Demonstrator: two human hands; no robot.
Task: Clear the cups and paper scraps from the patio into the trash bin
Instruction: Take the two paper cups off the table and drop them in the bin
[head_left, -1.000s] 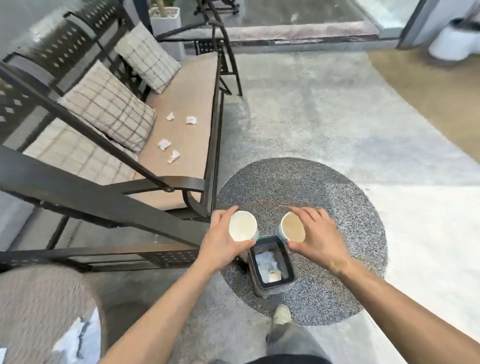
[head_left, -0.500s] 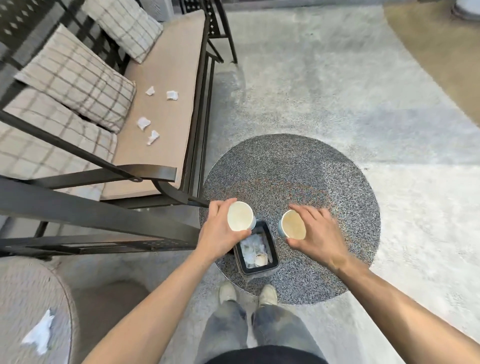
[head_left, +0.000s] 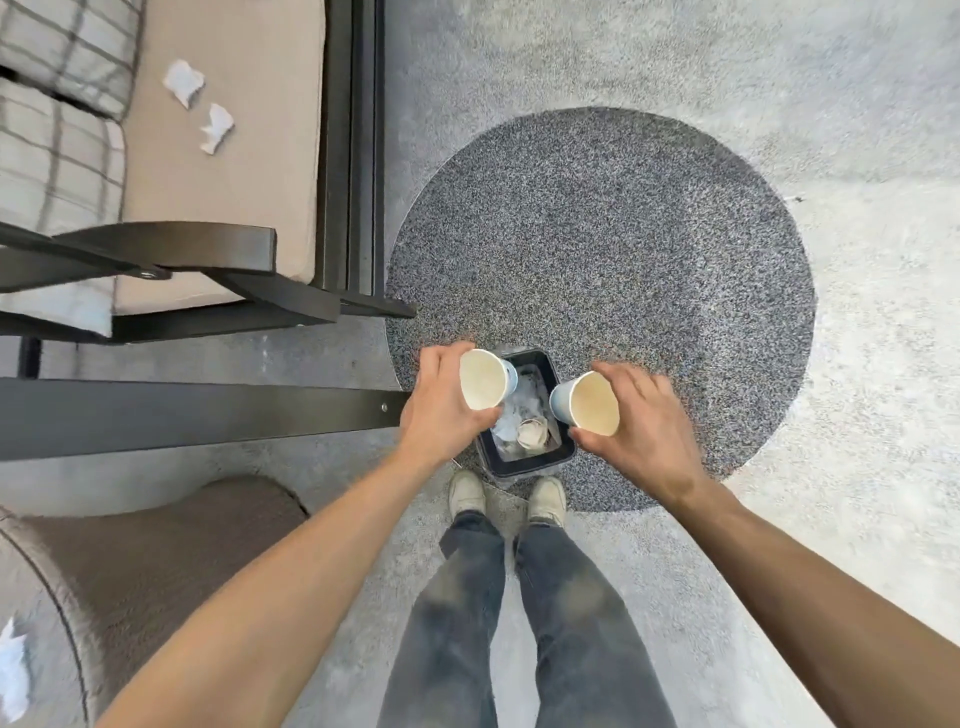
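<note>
Left hand: I see the left hand (head_left: 441, 405) curled round a paper cup (head_left: 485, 378), pale cream inside with a light blue wall; the cup lies tipped, mouth toward me, above the bin's 10 o'clock corner
Right hand: the right hand (head_left: 641, 415) has fingers and thumb wrapped round a second paper cup (head_left: 589, 402) of the same make, tipped likewise, at the bin's 3 o'clock side
Trash bin: the trash bin (head_left: 530, 465) is a small black rectangular tub with rounded corners, standing on the near edge of the mat between my two hands; inside I make out crumpled white paper and one crushed cup
Mat: a round mat (head_left: 597, 234) of speckled grey pile on pale, rough concrete
Bench: at 10 o'clock a black metal bench frame (head_left: 353, 145) carries a smooth tan cushion (head_left: 234, 130); two crumpled white paper scraps (head_left: 184, 83) lie on it, near plaid pillows (head_left: 47, 104)
Low left: a round grey-brown table (head_left: 156, 545) at 8 o'clock, with another white scrap (head_left: 13, 670) at its edge
Feet: pale shoes (head_left: 467, 491) and dark jeans just below the bin
</note>
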